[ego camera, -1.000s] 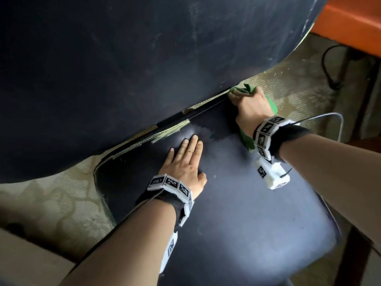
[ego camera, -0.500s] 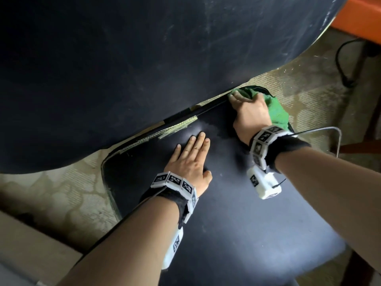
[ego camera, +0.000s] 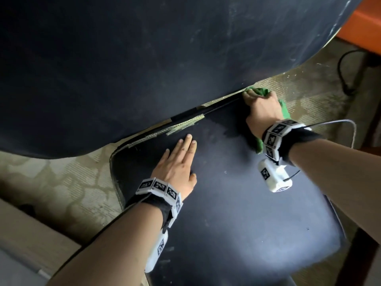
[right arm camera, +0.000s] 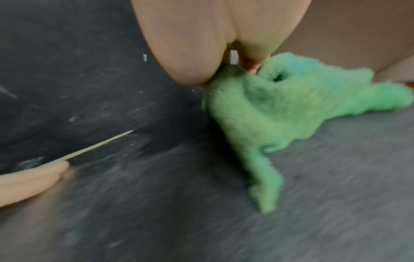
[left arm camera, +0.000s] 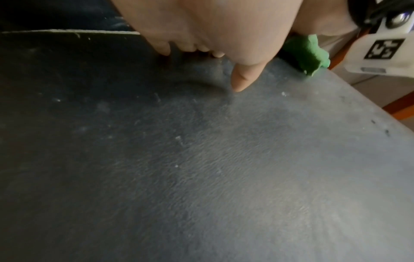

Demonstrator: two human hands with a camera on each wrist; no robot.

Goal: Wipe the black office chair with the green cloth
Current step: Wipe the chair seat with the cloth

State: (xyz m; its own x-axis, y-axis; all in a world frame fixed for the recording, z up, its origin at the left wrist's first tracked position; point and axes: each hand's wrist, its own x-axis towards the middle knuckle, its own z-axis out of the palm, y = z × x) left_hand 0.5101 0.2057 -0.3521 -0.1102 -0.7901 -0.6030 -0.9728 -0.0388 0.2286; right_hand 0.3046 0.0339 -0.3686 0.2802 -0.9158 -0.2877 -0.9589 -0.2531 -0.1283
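The black office chair fills the head view: its dusty seat (ego camera: 237,213) below, its backrest (ego camera: 144,58) above. My right hand (ego camera: 261,108) grips the bunched green cloth (ego camera: 283,109) at the seat's far right corner, close under the backrest's lower edge. The cloth (right arm camera: 280,115) trails from under my palm onto the seat in the right wrist view. My left hand (ego camera: 177,164) lies flat on the seat with straight fingers, left of the cloth. The left wrist view shows the thumb (left arm camera: 244,78) on the grey seat (left arm camera: 201,168) and the cloth (left arm camera: 306,53) beyond.
Patterned carpet (ego camera: 57,182) surrounds the chair. A frayed, pale strip (ego camera: 185,123) runs along the seat's back edge. A black cable (ego camera: 344,65) lies on the floor at the right, below an orange surface (ego camera: 369,23). A beige box edge (ego camera: 31,234) sits at lower left.
My right hand has slid the cloth along the back of the seat, nearer the backrest's lower edge. The left hand stays flat on the seat.
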